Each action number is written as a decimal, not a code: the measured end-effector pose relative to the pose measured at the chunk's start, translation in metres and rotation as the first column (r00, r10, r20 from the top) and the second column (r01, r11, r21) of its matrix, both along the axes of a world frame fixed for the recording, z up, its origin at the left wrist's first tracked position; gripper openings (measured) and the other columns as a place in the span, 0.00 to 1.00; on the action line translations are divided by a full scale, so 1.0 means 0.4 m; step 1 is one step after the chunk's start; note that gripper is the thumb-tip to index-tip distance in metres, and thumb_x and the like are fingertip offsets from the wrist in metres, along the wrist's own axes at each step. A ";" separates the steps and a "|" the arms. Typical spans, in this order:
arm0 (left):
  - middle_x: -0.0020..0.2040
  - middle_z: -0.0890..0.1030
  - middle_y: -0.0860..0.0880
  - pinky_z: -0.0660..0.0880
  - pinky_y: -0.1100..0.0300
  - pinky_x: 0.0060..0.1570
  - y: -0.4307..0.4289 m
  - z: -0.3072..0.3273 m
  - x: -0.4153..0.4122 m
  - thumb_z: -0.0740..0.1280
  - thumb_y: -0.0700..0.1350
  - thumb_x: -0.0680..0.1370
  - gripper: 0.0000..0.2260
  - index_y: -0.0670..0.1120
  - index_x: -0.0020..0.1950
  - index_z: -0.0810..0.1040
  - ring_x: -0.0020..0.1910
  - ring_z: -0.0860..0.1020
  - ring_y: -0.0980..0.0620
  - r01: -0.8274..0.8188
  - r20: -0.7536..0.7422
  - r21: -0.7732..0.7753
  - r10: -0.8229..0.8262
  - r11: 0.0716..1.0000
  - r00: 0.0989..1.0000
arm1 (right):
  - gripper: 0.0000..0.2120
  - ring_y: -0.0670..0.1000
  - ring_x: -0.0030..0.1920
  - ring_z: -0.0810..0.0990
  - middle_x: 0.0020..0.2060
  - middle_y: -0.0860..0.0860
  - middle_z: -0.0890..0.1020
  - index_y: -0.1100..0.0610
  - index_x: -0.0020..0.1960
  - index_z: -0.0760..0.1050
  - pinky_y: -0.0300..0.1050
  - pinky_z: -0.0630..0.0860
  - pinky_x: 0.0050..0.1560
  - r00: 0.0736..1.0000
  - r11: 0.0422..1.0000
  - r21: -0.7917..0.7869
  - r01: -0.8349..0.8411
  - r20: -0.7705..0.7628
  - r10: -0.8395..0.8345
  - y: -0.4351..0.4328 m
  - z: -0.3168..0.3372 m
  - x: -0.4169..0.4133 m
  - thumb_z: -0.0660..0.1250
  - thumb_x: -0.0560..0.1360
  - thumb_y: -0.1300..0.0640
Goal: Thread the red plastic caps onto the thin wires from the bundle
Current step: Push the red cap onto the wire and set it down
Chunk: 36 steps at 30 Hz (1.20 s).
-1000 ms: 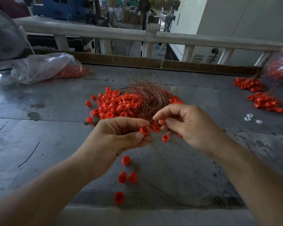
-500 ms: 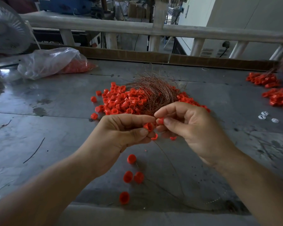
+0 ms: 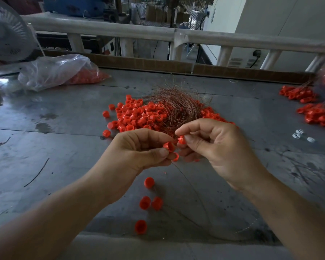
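a red cap (image 3: 168, 146) is pinched in the left hand (image 3: 139, 152), a second cap (image 3: 181, 140) in the right hand (image 3: 219, 147); they have been drawn closer together, on the near side of the wire bundle (image 3: 174, 107) on the bench (image 3: 64, 147), so threading is judged imminent

We have brought our left hand (image 3: 139, 152) closer to our right hand (image 3: 214, 147): the cap (image 3: 168, 146) in the left now sits just beside the other cap (image 3: 181, 139) pinched in the right, the gap between them narrowed. Our view has swung slightly left, showing more of the fan (image 3: 6, 30).
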<state>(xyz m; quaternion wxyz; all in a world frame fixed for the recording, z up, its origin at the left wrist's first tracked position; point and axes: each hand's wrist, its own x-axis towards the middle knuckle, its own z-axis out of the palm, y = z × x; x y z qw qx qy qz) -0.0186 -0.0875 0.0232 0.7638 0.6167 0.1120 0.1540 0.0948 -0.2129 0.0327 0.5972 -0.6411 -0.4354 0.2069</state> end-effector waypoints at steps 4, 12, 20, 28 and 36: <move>0.35 0.83 0.45 0.78 0.65 0.35 -0.001 0.000 -0.003 0.68 0.37 0.60 0.09 0.43 0.38 0.84 0.35 0.82 0.51 -0.001 0.000 0.008 0.001 1.000 1.000 | 0.05 0.47 0.32 0.81 0.33 0.51 0.81 0.50 0.42 0.78 0.33 0.75 0.33 1.000 1.000 -0.021 -0.020 0.005 0.020 -0.005 -0.002 0.001 0.68 0.67 0.58; 0.35 0.84 0.44 0.79 0.64 0.36 -0.003 0.002 -0.007 0.69 0.39 0.58 0.12 0.44 0.39 0.84 0.35 0.82 0.51 -0.057 0.018 0.023 0.057 0.998 0.998 | 0.12 0.40 0.40 0.79 0.38 0.43 0.79 0.45 0.45 0.76 0.28 0.73 0.41 0.906 0.995 0.050 0.089 0.411 -0.102 0.003 -0.020 -0.023 0.71 0.68 0.60; 0.36 0.84 0.46 0.78 0.66 0.35 -0.005 -0.002 -0.003 0.68 0.38 0.60 0.13 0.46 0.42 0.84 0.35 0.82 0.52 -0.066 0.000 0.082 0.066 0.994 0.998 | 0.12 0.41 0.38 0.81 0.38 0.41 0.80 0.47 0.44 0.77 0.31 0.76 0.41 0.920 0.991 0.099 0.095 0.372 -0.125 0.003 -0.034 -0.028 0.73 0.65 0.61; 0.36 0.84 0.45 0.78 0.66 0.34 -0.010 0.000 -0.001 0.68 0.39 0.60 0.13 0.47 0.42 0.84 0.34 0.82 0.53 -0.071 0.008 0.103 0.071 0.992 0.997 | 0.13 0.40 0.40 0.81 0.38 0.38 0.79 0.49 0.45 0.77 0.31 0.76 0.42 0.906 0.990 0.111 0.086 0.404 -0.124 0.004 -0.034 -0.022 0.72 0.65 0.61; 0.36 0.84 0.48 0.77 0.67 0.35 -0.012 -0.002 -0.004 0.68 0.41 0.60 0.13 0.52 0.41 0.84 0.35 0.83 0.54 -0.042 0.056 0.164 0.033 0.986 0.998 | 0.11 0.41 0.41 0.81 0.37 0.41 0.80 0.53 0.46 0.79 0.33 0.78 0.42 0.878 0.987 0.125 0.102 0.454 -0.148 -0.001 -0.029 -0.019 0.72 0.64 0.59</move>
